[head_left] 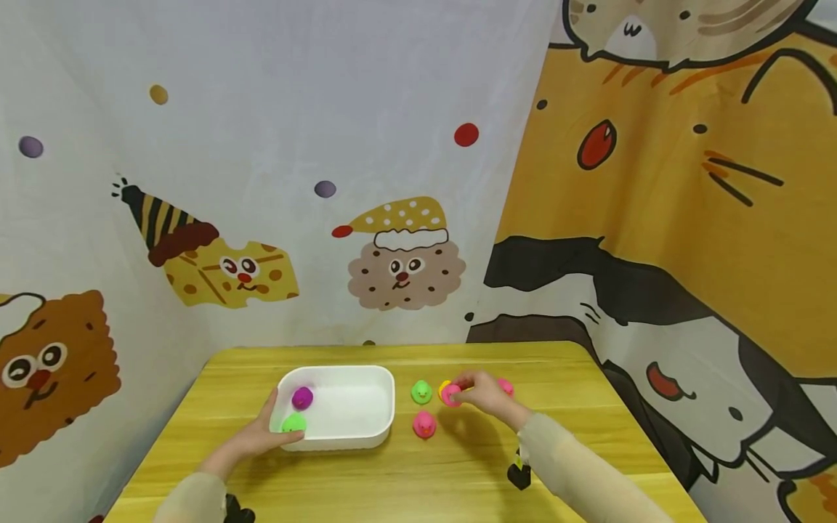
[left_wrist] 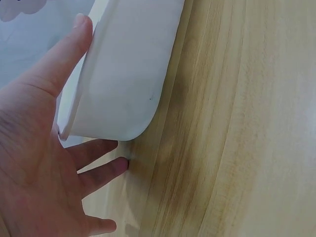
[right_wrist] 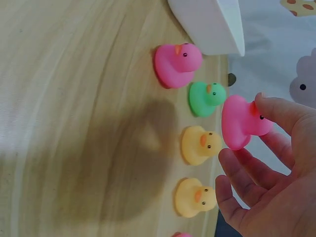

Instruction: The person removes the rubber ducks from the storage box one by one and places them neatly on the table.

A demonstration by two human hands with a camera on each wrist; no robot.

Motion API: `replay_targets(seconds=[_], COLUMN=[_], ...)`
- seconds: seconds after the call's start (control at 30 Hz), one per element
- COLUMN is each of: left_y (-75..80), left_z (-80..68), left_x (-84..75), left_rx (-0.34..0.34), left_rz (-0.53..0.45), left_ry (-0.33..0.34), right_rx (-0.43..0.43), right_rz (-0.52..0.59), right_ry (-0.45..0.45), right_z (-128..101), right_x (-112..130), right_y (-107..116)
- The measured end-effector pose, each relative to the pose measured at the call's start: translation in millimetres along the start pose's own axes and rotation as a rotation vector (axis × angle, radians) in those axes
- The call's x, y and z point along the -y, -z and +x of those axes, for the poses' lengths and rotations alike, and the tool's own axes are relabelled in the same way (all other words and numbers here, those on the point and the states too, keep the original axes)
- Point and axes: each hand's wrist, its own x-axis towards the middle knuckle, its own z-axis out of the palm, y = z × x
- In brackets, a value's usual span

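Note:
In the head view, my right hand (head_left: 487, 396) pinches a pink rubber duck (right_wrist: 242, 121) between thumb and fingers, raised above the tabletop. A green duck (right_wrist: 205, 98), another pink duck (right_wrist: 175, 65) and two yellow ducks (right_wrist: 199, 145) sit near it. My left hand (head_left: 264, 430) rests at the near left corner of a white plastic box (head_left: 382, 436), thumb laid along the rim and the other fingers spread beside the end wall. Inside the box are a purple duck (head_left: 302, 398) and a light green duck (head_left: 293, 422).
The wooden table (head_left: 366, 483) has its far edge by a cartoon-printed cloth (head_left: 314, 131). One more pink duck (head_left: 506, 386) stands beyond my right hand, partly hidden by it. A dark wrist device (head_left: 519, 473) hangs below my right sleeve.

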Motion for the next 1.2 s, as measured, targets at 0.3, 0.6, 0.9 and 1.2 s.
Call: replay_targets(seconds=[0.3,0.6,0.9,1.2], left_y=[2.7,3.0,0.1,-0.1], left_z=[-3.5,-2.9,-1.4,-3.9], left_x=[0.4,2.3,2.3,-1.5], left_rx=[0.011,0.010,-0.001,-0.015], left_rz=[-0.017,-0.034,-0.043,-0.053], left_ry=[-0.012,-0.004,0.019,0.005], right_rx=[-0.022,0.007,0.025,0.059], right_rz=[0.003,0.017,0.004,-0.042], right_ry=[-0.014,-0.060,-0.068,-0.032], right_z=[-5.0,-9.1,-12.1,-14.4], right_x=[-10.3,-20.5,-30.6,-31.9], right_y=[-9.4,-17.1,-28.1,-29.2])
